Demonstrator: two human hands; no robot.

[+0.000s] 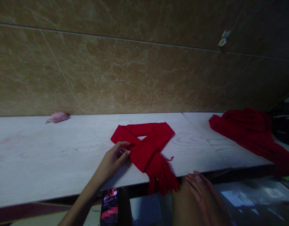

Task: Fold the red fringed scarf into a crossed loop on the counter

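A red fringed scarf (144, 150) lies on the white wood-grain tabletop, folded into a loop with its two ends crossed. Its fringe (162, 175) hangs over the front edge. My left hand (116, 157) touches the scarf's left edge, fingers loosely bent and apart; no clear grip shows. To the right of the fringe, below the table edge, my right hand (199, 186) rests on my bare knee (182, 201). Its fingers are stretched out and nothing is in them.
More red fabric (248, 131) is heaped at the table's right end and drapes over the edge. A small pink bundle (57, 117) sits by the tiled wall (125, 72) at the back left. A phone with a lit screen (109, 207) is below the front edge.
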